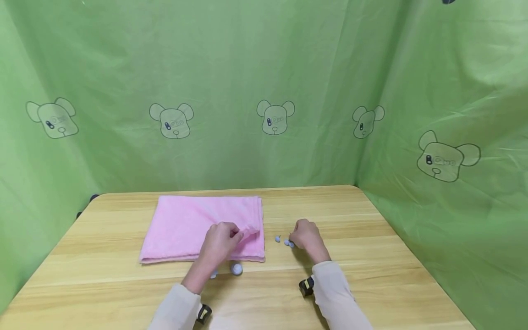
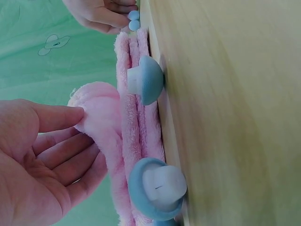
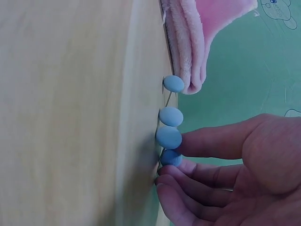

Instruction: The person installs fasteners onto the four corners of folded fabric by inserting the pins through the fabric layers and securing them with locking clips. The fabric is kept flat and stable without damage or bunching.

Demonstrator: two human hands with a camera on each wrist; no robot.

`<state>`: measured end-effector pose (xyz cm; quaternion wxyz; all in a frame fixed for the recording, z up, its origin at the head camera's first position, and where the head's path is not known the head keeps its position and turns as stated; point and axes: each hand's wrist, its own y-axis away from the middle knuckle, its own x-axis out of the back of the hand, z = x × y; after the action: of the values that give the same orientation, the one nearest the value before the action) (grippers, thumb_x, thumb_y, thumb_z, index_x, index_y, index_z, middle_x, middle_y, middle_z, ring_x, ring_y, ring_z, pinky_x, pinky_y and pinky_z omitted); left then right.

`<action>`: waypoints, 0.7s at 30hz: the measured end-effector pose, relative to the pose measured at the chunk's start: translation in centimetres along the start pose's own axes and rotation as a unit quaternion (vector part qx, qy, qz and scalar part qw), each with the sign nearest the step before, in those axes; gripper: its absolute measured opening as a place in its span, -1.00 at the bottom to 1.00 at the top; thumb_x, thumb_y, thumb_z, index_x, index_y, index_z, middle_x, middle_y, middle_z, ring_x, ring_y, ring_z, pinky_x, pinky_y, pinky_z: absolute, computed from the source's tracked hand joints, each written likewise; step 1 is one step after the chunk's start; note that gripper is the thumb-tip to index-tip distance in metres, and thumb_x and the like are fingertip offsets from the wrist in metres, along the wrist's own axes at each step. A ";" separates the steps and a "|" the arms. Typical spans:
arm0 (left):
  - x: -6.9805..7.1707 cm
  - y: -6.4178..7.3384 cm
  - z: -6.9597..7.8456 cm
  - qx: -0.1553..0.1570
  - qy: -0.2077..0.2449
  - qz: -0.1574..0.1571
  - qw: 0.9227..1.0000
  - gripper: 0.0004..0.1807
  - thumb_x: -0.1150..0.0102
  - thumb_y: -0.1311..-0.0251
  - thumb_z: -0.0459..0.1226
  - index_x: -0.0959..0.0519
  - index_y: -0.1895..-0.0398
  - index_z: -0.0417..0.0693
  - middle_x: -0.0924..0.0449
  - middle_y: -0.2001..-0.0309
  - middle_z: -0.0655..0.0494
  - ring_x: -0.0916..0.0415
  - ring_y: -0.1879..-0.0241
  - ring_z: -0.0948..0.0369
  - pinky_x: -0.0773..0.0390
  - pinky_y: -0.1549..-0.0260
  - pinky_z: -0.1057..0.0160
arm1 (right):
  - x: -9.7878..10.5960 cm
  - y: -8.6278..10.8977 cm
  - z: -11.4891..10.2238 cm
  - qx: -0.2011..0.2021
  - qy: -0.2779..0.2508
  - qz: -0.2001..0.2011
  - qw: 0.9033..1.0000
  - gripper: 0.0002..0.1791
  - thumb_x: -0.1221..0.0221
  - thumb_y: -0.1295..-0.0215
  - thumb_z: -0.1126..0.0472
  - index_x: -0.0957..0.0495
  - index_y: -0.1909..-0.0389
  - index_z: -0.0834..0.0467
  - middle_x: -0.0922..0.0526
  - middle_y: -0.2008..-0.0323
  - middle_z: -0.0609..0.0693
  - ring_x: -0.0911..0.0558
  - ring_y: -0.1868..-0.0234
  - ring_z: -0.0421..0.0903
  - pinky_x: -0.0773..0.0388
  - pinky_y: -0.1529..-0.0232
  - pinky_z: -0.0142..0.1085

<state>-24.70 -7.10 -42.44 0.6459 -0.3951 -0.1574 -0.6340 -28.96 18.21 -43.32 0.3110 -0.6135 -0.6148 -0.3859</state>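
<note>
1. A folded pink plush blanket (image 1: 185, 229) lies on the pale wood-grain counter (image 1: 383, 284); the clock positions below are read from its centre in the head view.
2. Of the two hands, the left hand (image 1: 217, 246) is over the blanket's 4 o'clock part, pinching a raised tuft of the top layer between thumb and fingers. The layers beneath lie flat.
3. The right hand (image 1: 308, 238) is at 3 o'clock, off the blanket and down at the counter. Its thumb and curled fingers are grasping a small blue round-headed pin (image 3: 171, 157); whether that pin has left the surface, I cannot tell.
4. Three more light-blue round-headed pins (image 3: 171, 117) sit in a short row between the right hand and the blanket's 3 o'clock edge. Two are close together just beside the thumb; the third is a little apart, nearer the blanket, with a thin shaft.
5. Towards 5 o'clock, just off the near edge, stand mushroom-shaped pieces with blue caps and white stems (image 2: 151, 80). One rests cap down, stem up; another is tilted; a third shows only partly at the frame's border.
6. At 12 o'clock, beyond the counter, hangs a green curtain (image 1: 222, 55) printed with bear heads (image 1: 175, 123).
</note>
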 end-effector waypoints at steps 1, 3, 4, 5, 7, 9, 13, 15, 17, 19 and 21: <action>0.0 0.0 0.0 0.000 0.000 0.000 1.000 -0.89 -0.36 -0.21 -0.31 -0.75 0.45 -0.14 -0.69 0.56 0.11 -0.44 0.58 0.31 -0.51 0.49 0.31 | 0.0 0.0 0.0 0.000 0.000 0.001 1.000 -0.74 -0.23 -0.20 0.33 -0.40 0.62 0.16 -0.47 0.61 0.00 -0.39 0.57 -0.11 -0.31 0.56 -0.38; 0.0 0.0 0.0 0.000 0.000 -0.001 1.000 -0.89 -0.36 -0.21 -0.31 -0.74 0.44 -0.15 -0.69 0.56 0.11 -0.44 0.58 0.30 -0.51 0.50 0.31 | 0.0 0.1 -0.1 -0.001 -0.001 0.001 1.000 -0.70 -0.20 -0.20 0.35 -0.37 0.67 0.14 -0.43 0.66 -0.02 -0.35 0.62 -0.14 -0.27 0.59 -0.39; 0.0 0.0 0.0 0.000 0.000 -0.001 1.000 -0.89 -0.36 -0.21 -0.32 -0.74 0.44 -0.15 -0.69 0.56 0.11 -0.44 0.58 0.31 -0.51 0.50 0.32 | 0.0 0.1 -0.2 -0.002 -0.002 0.002 1.000 -0.68 -0.18 -0.20 0.36 -0.35 0.69 0.12 -0.41 0.68 -0.03 -0.33 0.64 -0.15 -0.25 0.60 -0.40; 0.0 0.0 0.0 -0.002 0.000 -0.001 1.000 -0.89 -0.36 -0.21 -0.32 -0.74 0.44 -0.15 -0.69 0.56 0.11 -0.44 0.58 0.30 -0.50 0.50 0.32 | 0.1 0.1 -0.2 -0.003 -0.005 0.003 1.000 -0.66 -0.16 -0.19 0.37 -0.33 0.71 0.11 -0.38 0.70 -0.05 -0.30 0.66 -0.17 -0.24 0.62 -0.41; 0.0 0.0 0.0 -0.005 0.000 -0.001 1.000 -0.90 -0.36 -0.20 -0.33 -0.74 0.44 -0.16 -0.69 0.55 0.11 -0.44 0.57 0.30 -0.50 0.50 0.31 | 0.1 0.2 -0.4 -0.003 -0.016 0.006 1.000 -0.64 -0.14 -0.21 0.37 -0.29 0.73 0.09 -0.34 0.73 -0.08 -0.28 0.69 -0.19 -0.22 0.66 -0.44; 0.0 0.0 0.0 -0.004 0.003 -0.001 1.000 -0.90 -0.36 -0.20 -0.32 -0.74 0.44 -0.15 -0.69 0.55 0.10 -0.45 0.56 0.30 -0.51 0.49 0.30 | 0.1 0.2 -0.5 -0.005 -0.031 0.009 0.999 -0.62 -0.12 -0.21 0.36 -0.26 0.73 0.07 -0.30 0.76 -0.10 -0.26 0.72 -0.22 -0.21 0.68 -0.46; 0.0 0.1 -0.1 -0.010 -0.001 0.006 1.000 -0.92 -0.35 -0.20 -0.34 -0.74 0.39 -0.18 -0.74 0.49 0.04 -0.54 0.53 0.27 -0.56 0.47 0.27 | 0.2 0.4 -0.8 0.005 -0.059 0.022 0.998 -0.72 -0.13 -0.23 0.34 -0.34 0.64 0.11 -0.38 0.71 -0.07 -0.33 0.70 -0.20 -0.26 0.67 -0.44; 0.0 0.1 -0.1 -0.012 0.000 0.008 1.000 -0.93 -0.34 -0.20 -0.35 -0.74 0.34 -0.20 -0.76 0.46 -0.01 -0.60 0.50 0.24 -0.59 0.46 0.26 | 0.2 0.5 -0.9 0.015 -0.064 0.031 0.997 -0.81 -0.15 -0.23 0.33 -0.43 0.55 0.16 -0.46 0.65 -0.02 -0.38 0.67 -0.18 -0.29 0.65 -0.41; -0.1 0.1 -0.1 -0.013 0.000 0.011 1.000 -0.91 -0.33 -0.20 -0.36 -0.74 0.28 -0.21 -0.77 0.43 -0.04 -0.64 0.48 0.22 -0.61 0.46 0.25 | 0.2 0.5 -1.0 0.028 -0.072 0.038 0.996 -0.91 -0.16 -0.25 0.31 -0.51 0.45 0.20 -0.52 0.59 0.00 -0.40 0.66 -0.17 -0.30 0.63 -0.40; -0.1 0.1 -0.2 -0.014 0.004 0.013 1.000 -0.90 -0.33 -0.20 -0.36 -0.74 0.26 -0.21 -0.77 0.42 -0.05 -0.65 0.46 0.21 -0.62 0.45 0.25 | 0.2 0.5 -1.2 0.042 -0.079 0.043 0.995 -0.93 -0.16 -0.25 0.29 -0.58 0.38 0.20 -0.55 0.60 0.00 -0.40 0.66 -0.18 -0.30 0.62 -0.39; 0.0 0.1 -0.1 -0.009 0.009 0.014 1.000 -0.91 -0.33 -0.21 -0.36 -0.74 0.27 -0.20 -0.77 0.43 -0.04 -0.63 0.48 0.23 -0.61 0.46 0.26 | 0.3 0.5 -1.5 0.050 -0.086 0.043 0.994 -0.91 -0.15 -0.26 0.28 -0.62 0.34 0.19 -0.57 0.60 0.00 -0.40 0.65 -0.19 -0.31 0.60 -0.39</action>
<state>-24.63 -7.16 -42.59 0.6529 -0.3970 -0.1400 -0.6297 -28.62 17.03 -42.27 0.3037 -0.6536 -0.6313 -0.2866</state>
